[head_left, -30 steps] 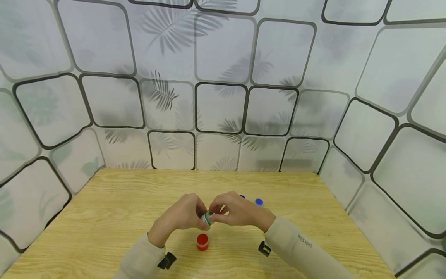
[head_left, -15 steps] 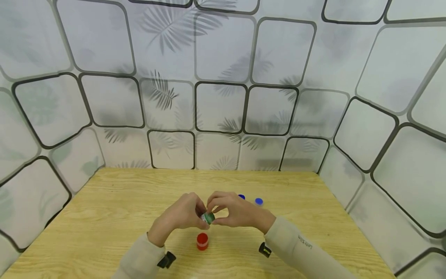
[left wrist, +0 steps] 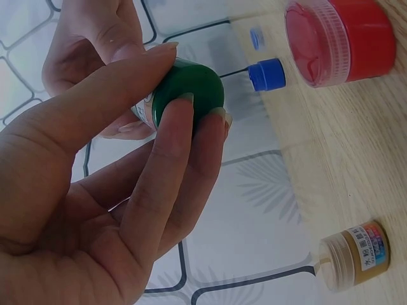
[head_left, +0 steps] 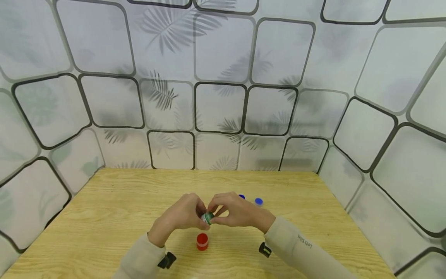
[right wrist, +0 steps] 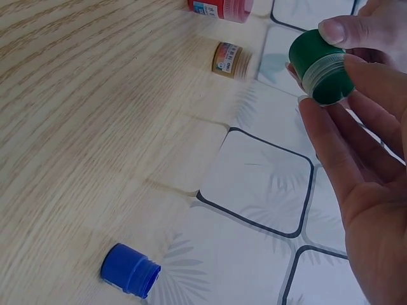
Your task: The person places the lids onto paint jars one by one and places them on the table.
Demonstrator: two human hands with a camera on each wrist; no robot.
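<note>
A small green paint jar (right wrist: 311,54) is held tilted above the table between both hands. My left hand (left wrist: 108,171) grips its green body with thumb and fingertips. My right hand (right wrist: 369,146) has its fingers round the jar's clear ridged lid (right wrist: 323,70) at the other end. In the head view, the left hand (head_left: 184,213) and right hand (head_left: 235,209) meet over the table and partly cover the jar (head_left: 208,218). Just below them stands a red paint jar (head_left: 202,241) with a clear lid.
A gold-brown paint jar (right wrist: 227,60) with a label shows in the wrist views; the hands hide it in the head view. An uncapped blue jar (right wrist: 130,270) stands farther back, with a small blue lid (head_left: 258,201) nearby. Patterned curtain walls (head_left: 223,108) enclose the wooden table (head_left: 139,193).
My right fingers spread off the lid half a second ago and are now back round it. The left hand and the jars on the table stay in place.
</note>
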